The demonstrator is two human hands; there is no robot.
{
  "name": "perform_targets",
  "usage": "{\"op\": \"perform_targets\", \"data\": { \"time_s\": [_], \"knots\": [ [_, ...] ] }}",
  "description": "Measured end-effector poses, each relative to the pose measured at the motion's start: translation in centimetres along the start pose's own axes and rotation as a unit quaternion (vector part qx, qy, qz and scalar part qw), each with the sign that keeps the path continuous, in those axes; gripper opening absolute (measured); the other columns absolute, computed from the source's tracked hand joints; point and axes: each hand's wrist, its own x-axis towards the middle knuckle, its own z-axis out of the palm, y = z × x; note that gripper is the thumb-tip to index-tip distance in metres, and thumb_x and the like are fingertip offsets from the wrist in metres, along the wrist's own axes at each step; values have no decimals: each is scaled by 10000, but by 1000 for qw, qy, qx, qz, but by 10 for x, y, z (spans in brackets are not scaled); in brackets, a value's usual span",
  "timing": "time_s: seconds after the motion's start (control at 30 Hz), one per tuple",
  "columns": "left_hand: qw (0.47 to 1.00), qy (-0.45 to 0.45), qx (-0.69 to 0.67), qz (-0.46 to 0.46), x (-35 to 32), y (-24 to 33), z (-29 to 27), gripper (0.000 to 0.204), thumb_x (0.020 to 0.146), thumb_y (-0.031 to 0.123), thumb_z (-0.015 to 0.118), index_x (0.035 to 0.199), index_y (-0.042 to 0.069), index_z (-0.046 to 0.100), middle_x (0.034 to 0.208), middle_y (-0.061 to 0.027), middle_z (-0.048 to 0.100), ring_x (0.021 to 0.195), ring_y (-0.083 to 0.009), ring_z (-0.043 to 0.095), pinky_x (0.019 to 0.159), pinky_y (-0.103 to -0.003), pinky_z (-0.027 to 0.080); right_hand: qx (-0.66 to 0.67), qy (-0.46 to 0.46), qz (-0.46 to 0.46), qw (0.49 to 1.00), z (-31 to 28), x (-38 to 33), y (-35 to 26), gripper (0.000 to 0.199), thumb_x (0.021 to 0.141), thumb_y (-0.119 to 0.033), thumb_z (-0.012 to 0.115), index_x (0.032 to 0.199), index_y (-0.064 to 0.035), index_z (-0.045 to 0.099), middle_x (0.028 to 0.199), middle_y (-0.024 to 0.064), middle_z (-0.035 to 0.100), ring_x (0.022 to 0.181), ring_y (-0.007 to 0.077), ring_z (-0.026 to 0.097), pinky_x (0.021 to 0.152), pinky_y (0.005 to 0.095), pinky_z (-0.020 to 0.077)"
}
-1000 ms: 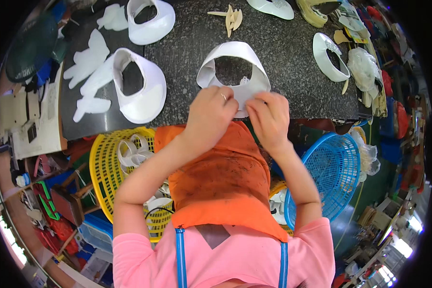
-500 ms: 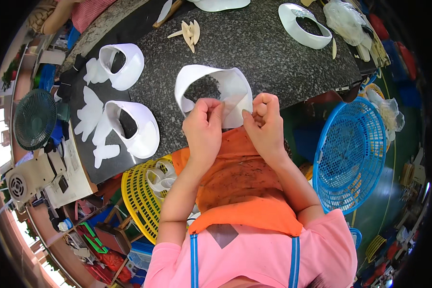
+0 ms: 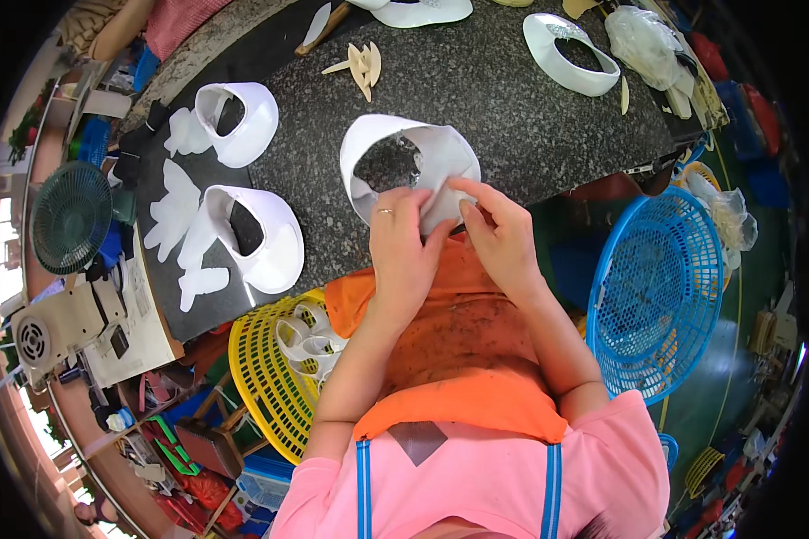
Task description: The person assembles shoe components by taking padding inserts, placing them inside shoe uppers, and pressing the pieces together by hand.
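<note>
At the near edge of the dark speckled table lies a white shoe upper [image 3: 364, 153], bent into a ring with its opening facing up. My left hand [image 3: 403, 247] holds its near edge, thumb and fingers closed at the white material. Close beside it, my right hand [image 3: 499, 232] pinches the near right part of the same upper, its index finger laid along the inner face. Between my fingertips the material looks creased; any small piece there is hidden. Two similar white uppers, a nearer one [image 3: 274, 247] and a farther one [image 3: 253, 126], stand to the left.
White cut pieces [image 3: 173, 211] lie left of the uppers. Farther back are several cream pointed slips [image 3: 364, 67], a wooden-handled knife [image 3: 322, 27] and another upper [image 3: 548, 54]. Below the table are a yellow basket [image 3: 265, 386] holding white pieces and a blue basket [image 3: 652, 296].
My left hand has shifted right and its fingers now extend over the upper's near edge. My right hand has turned from curled fingers to an index finger pressing the inner face. The view has shifted slightly.
</note>
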Motion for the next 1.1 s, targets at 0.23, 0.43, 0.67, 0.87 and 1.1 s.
{"op": "perform_targets", "data": {
  "time_s": [0.23,0.43,0.67,0.87,1.1],
  "knots": [
    [986,-11,-76,-146,14,-2,-3,111,805,54,681,883,28,606,739,-98,609,621,-201,589,598,-302,463,-69,25,-82,994,2,-2,-5,288,848,19,546,1116,-46,628,879,156,644,723,271,631,655,333,505],
    [917,-48,-291,-268,24,-5,-12,52,859,52,634,867,8,607,740,-9,613,645,-40,530,572,-212,428,-96,24,-101,990,3,0,-7,293,858,8,526,1123,-68,625,810,151,619,687,285,614,631,353,498],
    [914,-55,-295,-274,24,-7,-11,76,884,70,605,872,-5,608,750,-2,619,646,-45,529,576,-207,430,-247,56,-109,961,2,-5,-13,237,795,-27,608,1012,-106,662,811,72,593,730,231,595,649,344,473],
    [941,-60,-197,-270,25,-4,-8,135,880,128,611,888,-6,618,724,-49,639,630,-84,554,592,-250,457,-313,129,-311,888,10,11,-13,172,674,-84,680,841,-113,656,853,-6,555,841,202,562,776,345,430],
    [959,-52,-129,-247,26,-6,-4,139,856,142,623,875,5,636,736,-113,668,642,-211,636,620,-325,483,-324,109,-336,878,16,19,5,190,655,-84,728,835,-92,666,849,-1,575,854,207,569,814,380,456]
  ]
}}
